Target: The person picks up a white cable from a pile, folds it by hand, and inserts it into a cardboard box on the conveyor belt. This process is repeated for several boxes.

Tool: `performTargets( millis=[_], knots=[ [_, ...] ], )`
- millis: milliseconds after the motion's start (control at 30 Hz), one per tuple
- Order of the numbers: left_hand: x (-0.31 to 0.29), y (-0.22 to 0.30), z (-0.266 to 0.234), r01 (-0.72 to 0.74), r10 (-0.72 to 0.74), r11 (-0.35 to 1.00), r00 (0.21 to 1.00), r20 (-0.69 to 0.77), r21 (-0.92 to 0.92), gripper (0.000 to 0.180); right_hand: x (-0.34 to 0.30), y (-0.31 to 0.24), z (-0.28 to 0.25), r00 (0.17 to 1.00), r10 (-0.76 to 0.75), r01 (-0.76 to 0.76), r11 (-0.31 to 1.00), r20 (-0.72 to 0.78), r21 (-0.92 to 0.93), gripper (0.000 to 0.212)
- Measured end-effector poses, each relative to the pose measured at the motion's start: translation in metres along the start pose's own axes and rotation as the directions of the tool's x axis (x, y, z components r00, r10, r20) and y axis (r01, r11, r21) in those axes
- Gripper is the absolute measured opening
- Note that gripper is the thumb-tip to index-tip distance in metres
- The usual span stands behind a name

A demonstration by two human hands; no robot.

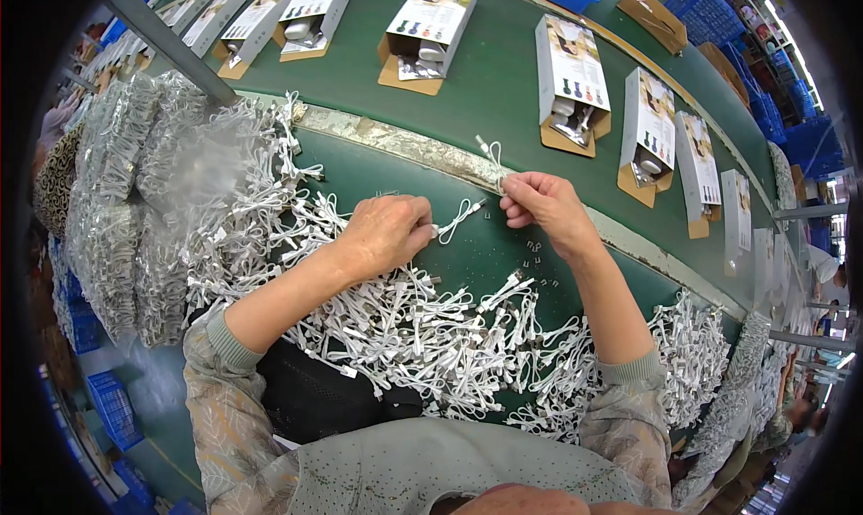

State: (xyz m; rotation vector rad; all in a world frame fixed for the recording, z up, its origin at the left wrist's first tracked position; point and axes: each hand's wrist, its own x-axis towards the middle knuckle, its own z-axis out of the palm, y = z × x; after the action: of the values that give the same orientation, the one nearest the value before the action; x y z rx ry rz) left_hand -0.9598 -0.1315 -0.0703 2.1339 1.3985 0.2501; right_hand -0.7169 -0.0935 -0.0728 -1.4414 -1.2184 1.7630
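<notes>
My right hand [550, 211] pinches a small bundled white USB cable [494, 160] between thumb and fingers, its plug end pointing up past the worn ledge. Just left of it, my left hand [388, 231] is closed with the knuckles up. From its fingertips another looped white cable [460, 218] sticks out over the green worktop [467, 263]. Below and around both hands spreads a large heap of the same bundled cables [404, 335]. Several tiny clear bits [537, 254] lie on the worktop below my right hand.
Beyond the worn ledge [395, 137], a green conveyor belt [503, 93] carries open printed boxes [575, 75] with items inside. Clear bags packed with cables [117, 209] are piled at the left. A metal post [171, 48] rises there. Blue crates [710, 12] stand far right.
</notes>
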Motion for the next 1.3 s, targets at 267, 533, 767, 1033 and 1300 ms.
performTargets(
  millis=[267,533,767,1033,1300],
  knots=[
    [0.003,0.015,0.017,-0.142,0.142,0.988,0.99,-0.002,0.055,0.021,0.039,-0.008,0.017,0.999,0.004,0.001,0.991,-0.043,0.135,0.023],
    [-0.002,0.003,0.014,-0.013,0.013,1.0,1.0,0.024,-0.028,0.013,0.123,-0.025,0.032,0.976,-0.013,0.078,0.953,-0.219,0.292,0.015],
    [0.016,-0.028,-0.025,0.083,-0.115,0.988,0.959,-0.26,-0.131,0.015,0.138,-0.033,0.024,0.947,-0.102,0.192,0.94,-0.305,0.282,0.022],
    [0.113,-0.095,-0.065,0.299,-0.295,0.952,0.823,-0.486,-0.073,0.019,0.016,-0.004,0.065,0.83,-0.463,0.553,0.611,0.311,-0.567,0.022],
    [0.155,-0.089,-0.062,-0.031,-0.128,0.952,0.865,-0.485,-0.306,0.037,-0.02,0.014,0.125,0.78,-0.248,0.609,0.51,0.575,-0.607,0.038]
  ],
)
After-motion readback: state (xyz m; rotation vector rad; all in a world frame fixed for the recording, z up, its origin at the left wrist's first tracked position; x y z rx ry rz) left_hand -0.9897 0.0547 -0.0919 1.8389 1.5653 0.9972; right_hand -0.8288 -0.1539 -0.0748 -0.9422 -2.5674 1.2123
